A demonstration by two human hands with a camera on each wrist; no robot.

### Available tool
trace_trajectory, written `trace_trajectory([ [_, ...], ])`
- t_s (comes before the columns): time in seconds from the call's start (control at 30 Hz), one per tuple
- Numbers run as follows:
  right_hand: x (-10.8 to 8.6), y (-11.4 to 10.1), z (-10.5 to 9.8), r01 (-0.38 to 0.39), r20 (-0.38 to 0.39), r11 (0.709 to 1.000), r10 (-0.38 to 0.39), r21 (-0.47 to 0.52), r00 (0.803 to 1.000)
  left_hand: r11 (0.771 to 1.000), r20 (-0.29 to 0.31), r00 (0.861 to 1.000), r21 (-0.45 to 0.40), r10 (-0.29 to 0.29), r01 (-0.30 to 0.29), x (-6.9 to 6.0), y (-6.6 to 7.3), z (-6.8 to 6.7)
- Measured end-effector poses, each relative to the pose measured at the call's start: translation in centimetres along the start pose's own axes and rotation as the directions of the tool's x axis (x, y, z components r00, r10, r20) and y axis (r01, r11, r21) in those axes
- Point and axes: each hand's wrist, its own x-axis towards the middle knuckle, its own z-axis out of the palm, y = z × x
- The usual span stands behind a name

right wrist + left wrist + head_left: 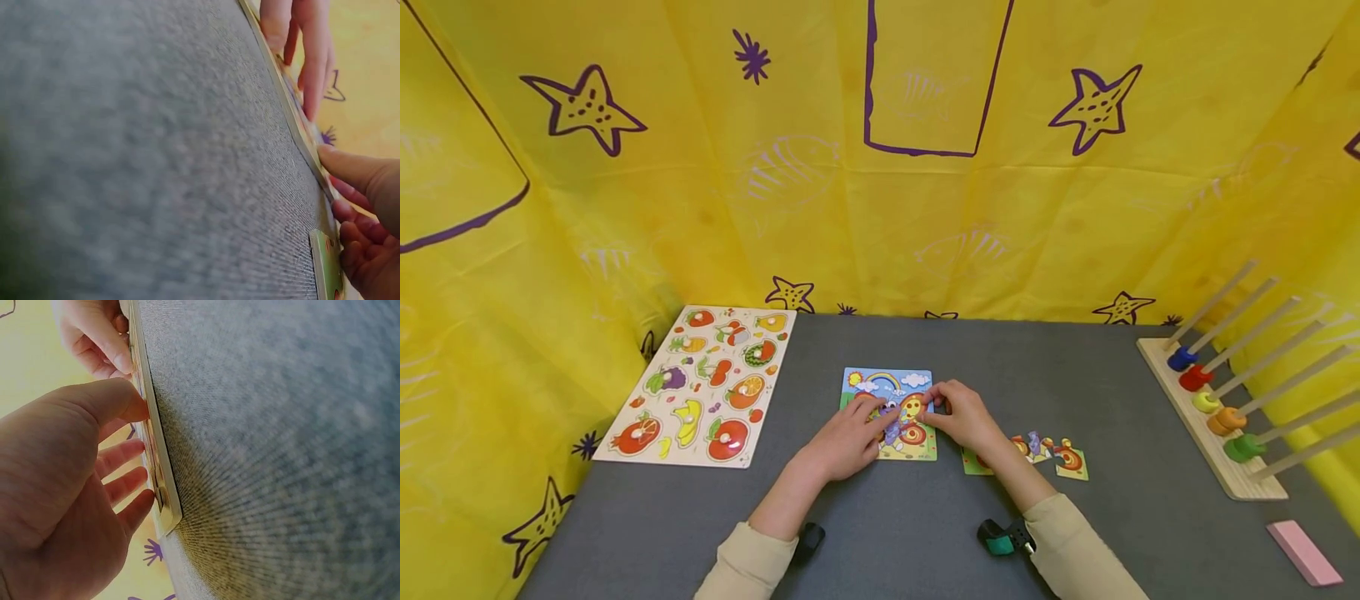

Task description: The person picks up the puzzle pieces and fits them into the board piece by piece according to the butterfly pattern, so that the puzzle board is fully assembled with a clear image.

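Observation:
A jigsaw puzzle (913, 433) with a butterfly, rainbow and sun lies flat at the middle of the table. My left hand (846, 437) rests its fingertips on its left and middle part; in the left wrist view the thumb and spread fingers touch the puzzle (164, 487). At its right edge, my right hand (962, 412) pinches a wing piece (913, 407) between thumb and forefinger, the other fingers curled. Loose puzzle pieces (1071, 461) lie to the right, partly hidden by the right forearm. A green-edged piece (327, 265) shows below that hand in the right wrist view.
A fruit peg board (688, 387) lies at the left. Along the right stands a wooden rack (1213, 429) with slanting rods and coloured rings, a pink block (1303, 552) near it. Yellow patterned cloth (820, 225) hangs behind the grey table (887, 525).

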Motion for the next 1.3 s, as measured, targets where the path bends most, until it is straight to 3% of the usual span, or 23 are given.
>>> trace_trajectory([
  [0.13, -0.6, 0.0, -0.5, 0.041, -0.025, 0.999, -0.041, -0.012, 0.999, 1.0, -0.012, 1.0, -0.017, -0.013, 0.012, 0.1, -0.1, 0.1],
  [0.27, -2.0, 0.4, -1.8, 0.033, -0.029, 0.999, -0.033, -0.001, 0.999, 0.996, 0.004, 0.999, -0.077, -0.049, 0.049, -0.3, -0.1, 0.0],
  [0.5, -5.4, 1.9, -4.2, 0.013, -0.013, 0.996, -0.014, -0.087, 1.0, 0.973, 0.025, 0.993, -0.198, -0.119, 0.121, -3.1, 0.8, -0.6],
  [0.7, -7.6, 2.6, -5.1, 0.022, 0.004, 0.989, -0.021, -0.145, 1.0, 0.943, 0.128, 0.967, -0.226, -0.219, 0.243, -6.2, 1.7, -1.3],
  [0.83, -8.2, 2.7, -5.0, 0.059, 0.003, 0.984, -0.06, -0.166, 0.998, 0.925, 0.186, 0.949, -0.238, -0.256, 0.296, -7.3, 2.0, -1.4],
  [0.97, -8.3, 2.7, -4.8, 0.071, 0.009, 0.985, -0.071, -0.156, 0.997, 0.921, 0.199, 0.944, -0.24, -0.264, 0.308, -7.7, 2.1, -1.2],
  [1.3, -7.4, 1.8, -5.0, 0.004, 0.074, 1.0, -0.003, -0.009, 0.997, 0.942, 0.21, 0.952, -0.204, -0.224, 0.266, -7.7, 1.8, -0.7],
])
